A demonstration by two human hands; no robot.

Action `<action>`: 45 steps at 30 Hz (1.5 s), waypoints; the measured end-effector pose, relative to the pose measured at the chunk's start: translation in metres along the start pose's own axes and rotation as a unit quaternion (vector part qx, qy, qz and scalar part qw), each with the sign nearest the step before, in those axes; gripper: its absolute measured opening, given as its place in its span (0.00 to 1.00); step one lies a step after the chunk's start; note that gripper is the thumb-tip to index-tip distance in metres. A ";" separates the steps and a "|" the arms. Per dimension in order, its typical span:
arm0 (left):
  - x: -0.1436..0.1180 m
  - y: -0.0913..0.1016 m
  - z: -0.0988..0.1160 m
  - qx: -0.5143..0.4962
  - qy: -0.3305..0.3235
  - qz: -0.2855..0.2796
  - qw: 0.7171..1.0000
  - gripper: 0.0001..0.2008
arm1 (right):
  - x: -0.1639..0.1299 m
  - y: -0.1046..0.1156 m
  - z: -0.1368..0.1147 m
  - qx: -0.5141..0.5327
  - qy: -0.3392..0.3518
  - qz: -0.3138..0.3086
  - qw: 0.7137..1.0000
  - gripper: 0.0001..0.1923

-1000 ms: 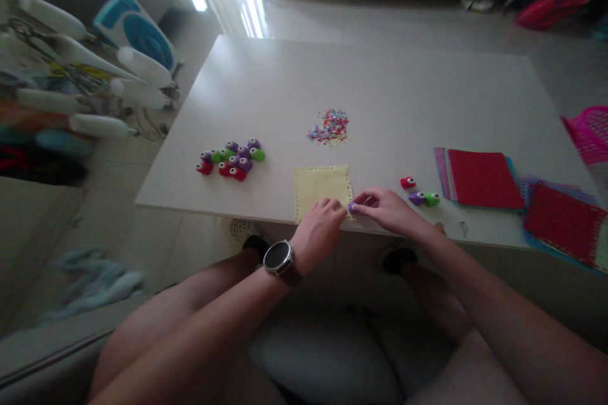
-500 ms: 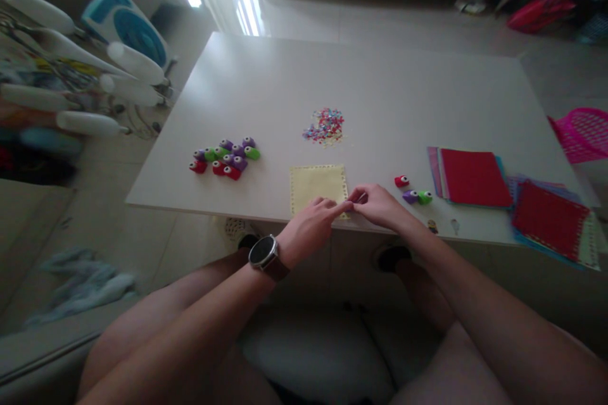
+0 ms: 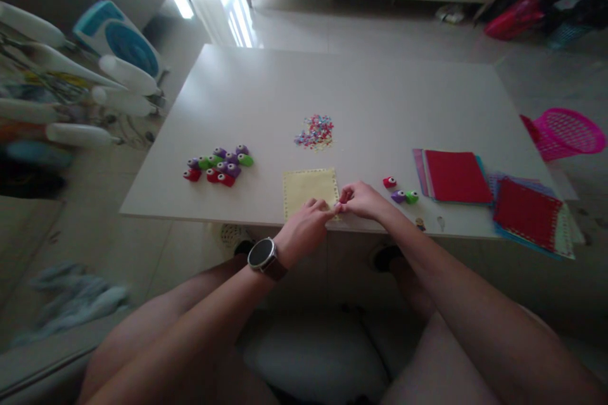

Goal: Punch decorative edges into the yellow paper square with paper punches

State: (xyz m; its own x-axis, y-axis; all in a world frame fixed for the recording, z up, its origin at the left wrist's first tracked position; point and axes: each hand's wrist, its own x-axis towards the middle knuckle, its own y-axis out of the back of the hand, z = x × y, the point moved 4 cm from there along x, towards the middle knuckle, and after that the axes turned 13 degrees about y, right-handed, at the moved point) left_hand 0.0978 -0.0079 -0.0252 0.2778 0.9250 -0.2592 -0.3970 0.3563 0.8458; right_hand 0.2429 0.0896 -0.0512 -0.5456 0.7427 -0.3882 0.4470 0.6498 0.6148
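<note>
A pale yellow square sheet [image 3: 308, 185], with small punched shapes along its borders, lies near the table's front edge. My left hand [image 3: 308, 221] rests over its lower part, fingers stretched toward the lower right corner; its thumb is hidden. My right hand [image 3: 360, 198] is at the sheet's right edge, fingertips pinched beside my left index finger. Whatever is in that pinch is too small and covered to make out. Just right of it are a small red piece with a round eye [image 3: 389, 182], a purple one [image 3: 398, 197] and a green one [image 3: 411, 197].
Several more eyed pieces [image 3: 223, 168] cluster on the left of the white table [image 3: 380, 95]. Colourful confetti [image 3: 316, 131] is heaped beyond the sheet. At right lie a stack of coloured sheets [image 3: 456, 177] and a pile with punched borders [image 3: 527, 215]. Two small trinkets [image 3: 420, 224] sit near the front edge.
The whole view has shifted, so the table's things appear further left. Both hands stay together at the sheet's lower right corner, with only slight finger movement.
</note>
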 end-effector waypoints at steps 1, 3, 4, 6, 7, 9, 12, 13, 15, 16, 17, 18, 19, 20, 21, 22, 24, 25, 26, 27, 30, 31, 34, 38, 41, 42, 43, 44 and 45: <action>0.000 0.002 0.000 -0.008 0.003 -0.001 1.000 0.27 | -0.001 0.001 0.001 0.015 0.004 -0.005 1.000 0.04; -0.001 0.005 0.000 -0.024 0.013 -0.003 1.000 0.28 | -0.004 0.003 0.005 0.043 0.011 -0.017 0.999 0.04; -0.001 0.007 0.000 -0.028 0.018 -0.004 0.999 0.28 | -0.005 0.005 0.007 0.049 0.016 -0.021 0.998 0.04; -0.002 0.008 0.000 -0.027 0.025 -0.004 0.999 0.29 | -0.009 0.009 0.011 0.046 0.022 -0.021 0.999 0.04; -0.002 0.009 0.001 -0.025 0.027 -0.004 0.999 0.28 | -0.011 0.012 0.014 0.038 0.022 -0.017 0.999 0.05; -0.002 0.008 0.001 -0.020 0.029 -0.005 0.999 0.26 | -0.013 0.017 0.018 0.010 0.019 -0.001 1.000 0.06; -0.001 0.006 0.002 -0.019 0.034 -0.003 0.999 0.21 | -0.016 0.023 0.020 -0.041 0.024 0.029 0.998 0.09; -0.001 0.006 0.001 -0.020 0.034 -0.001 0.999 0.20 | -0.016 0.023 0.019 -0.052 0.030 0.037 0.998 0.10; -0.001 0.005 0.001 -0.020 0.034 0.002 0.999 0.18 | -0.018 0.022 0.015 -0.064 0.049 0.045 0.996 0.13; -0.001 0.005 0.001 -0.020 0.033 0.004 0.999 0.17 | -0.019 0.021 0.012 -0.073 0.062 0.046 0.994 0.13; -0.001 0.005 0.000 -0.018 0.033 0.003 0.999 0.16 | -0.020 0.020 0.008 -0.086 0.078 0.044 0.992 0.13; -0.001 0.005 0.000 -0.015 0.033 0.003 0.999 0.15 | -0.021 0.019 0.005 -0.098 0.094 0.042 0.990 0.11; -0.001 0.005 0.000 -0.011 0.033 0.003 0.999 0.14 | -0.022 0.019 0.002 -0.110 0.108 0.043 0.987 0.09; -0.001 0.005 0.000 -0.006 0.036 0.004 0.999 0.13 | -0.023 0.020 0.000 -0.121 0.119 0.049 0.984 0.08; -0.001 0.006 -0.001 -0.001 0.041 0.007 0.999 0.13 | -0.023 0.022 0.000 -0.134 0.124 0.062 0.981 0.06; -0.001 0.007 -0.001 0.003 0.045 0.009 0.999 0.13 | -0.024 0.025 0.000 -0.149 0.123 0.078 0.978 0.06; 0.000 0.008 -0.003 0.009 0.054 0.017 0.998 0.13 | -0.025 0.032 0.004 -0.190 0.107 0.097 0.971 0.06; 0.000 0.009 -0.004 0.013 0.059 0.019 0.998 0.13 | -0.025 0.034 0.007 -0.212 0.097 0.095 0.968 0.06; 0.000 0.009 -0.005 0.017 0.065 0.021 0.998 0.13 | -0.025 0.036 0.010 -0.230 0.088 0.089 0.965 0.06; 0.000 0.009 -0.006 0.021 0.071 0.023 0.997 0.12 | -0.025 0.038 0.012 -0.244 0.086 0.083 0.962 0.06; 0.000 0.009 -0.009 0.029 0.089 0.027 0.995 0.11 | -0.027 0.040 0.009 -0.250 0.112 0.097 0.957 0.10; 0.000 0.009 -0.009 0.031 0.091 0.028 0.995 0.10 | -0.027 0.038 0.006 -0.242 0.124 0.100 0.957 0.12; -0.001 0.009 -0.007 0.040 0.094 0.029 0.994 0.10 | -0.028 0.029 -0.003 -0.206 0.146 0.066 0.965 0.17; -0.002 0.008 -0.004 0.050 0.091 0.031 0.994 0.11 | -0.027 0.014 -0.006 -0.195 0.149 0.028 0.969 0.18; -0.003 0.007 -0.003 0.047 0.092 0.031 0.994 0.11 | -0.024 0.010 -0.002 -0.200 0.141 0.024 0.969 0.20; -0.003 0.007 -0.003 0.046 0.092 0.029 0.994 0.11 | -0.023 0.010 -0.001 -0.203 0.142 0.033 0.968 0.22; -0.003 0.007 -0.003 0.046 0.092 0.028 0.994 0.11 | -0.023 0.012 -0.002 -0.207 0.150 0.045 0.966 0.26; -0.003 0.007 -0.003 0.046 0.092 0.027 0.994 0.11 | -0.023 0.014 -0.003 -0.209 0.164 0.061 0.962 0.30; -0.003 0.007 -0.003 0.047 0.091 0.026 0.994 0.11 | -0.023 0.017 -0.005 -0.211 0.180 0.080 0.957 0.33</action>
State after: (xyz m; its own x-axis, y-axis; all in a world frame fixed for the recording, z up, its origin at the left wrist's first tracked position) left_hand 0.0916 -0.0076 -0.0205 0.0937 0.9532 -0.2874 -0.3211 0.3022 0.8975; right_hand 0.2595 0.0830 -0.0288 -0.7374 0.6736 -0.0501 0.2612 0.3528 0.8985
